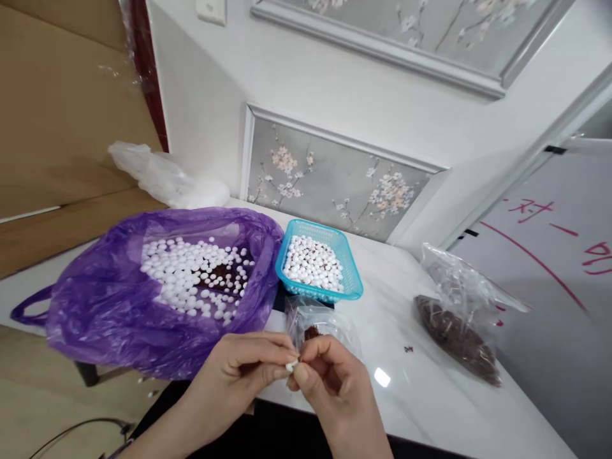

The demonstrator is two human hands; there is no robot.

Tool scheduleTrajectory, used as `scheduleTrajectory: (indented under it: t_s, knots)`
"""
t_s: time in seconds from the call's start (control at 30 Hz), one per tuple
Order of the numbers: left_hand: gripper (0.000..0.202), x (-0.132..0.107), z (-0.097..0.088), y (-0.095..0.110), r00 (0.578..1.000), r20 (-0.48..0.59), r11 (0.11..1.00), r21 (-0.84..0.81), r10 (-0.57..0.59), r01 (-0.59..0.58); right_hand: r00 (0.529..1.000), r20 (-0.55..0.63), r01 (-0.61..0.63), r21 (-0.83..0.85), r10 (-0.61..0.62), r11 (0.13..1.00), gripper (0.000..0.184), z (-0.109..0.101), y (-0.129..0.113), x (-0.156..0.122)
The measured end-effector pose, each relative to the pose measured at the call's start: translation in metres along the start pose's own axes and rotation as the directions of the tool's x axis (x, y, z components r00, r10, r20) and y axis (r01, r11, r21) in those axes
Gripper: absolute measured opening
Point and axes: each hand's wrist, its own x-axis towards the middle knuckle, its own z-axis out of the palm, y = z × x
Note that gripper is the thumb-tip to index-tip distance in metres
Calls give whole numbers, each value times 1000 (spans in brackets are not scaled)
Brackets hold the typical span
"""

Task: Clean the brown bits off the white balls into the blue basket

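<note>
Between the fingertips of both hands, near the table's front edge, is a small white ball [291, 366]. My left hand [241, 363] pinches it from the left with thumb and forefinger. From the other side my right hand [332, 376] is closed in a pinch against it; a tiny dark speck shows at its fingertips, too small to name. Just behind the hands lies a clear plastic bag [335, 325] with some brown material [312, 332] in it. A purple plastic bag [109, 306], spread wide, holds many loose white balls [182, 274] over something dark brown.
A blue basket [354, 274] full of white balls with brown bits stands behind the clear bag. To the right lie a clear bag of brown material [459, 338] and a few brown crumbs [408, 349] on the white table [382, 312]. A whiteboard [540, 255] borders the right side.
</note>
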Motion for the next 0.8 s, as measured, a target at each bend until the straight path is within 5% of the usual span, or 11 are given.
scheduleTrajectory:
  t_s: [0.17,0.43,0.8]
  knots:
    - [9,0,3,-7,995,67,931,-353,-69,88,999,26,30,237,-37,971,20,3,3,-1]
    - [23,-4,0,-6,999,16,944,-328,35,-28,992,-73,106,67,-101,992,15,4,6,-6]
    - [24,-3,5,0,992,-97,977,-191,78,-95,983,-42,173,-74,-176,982,10,-4,6,-7]
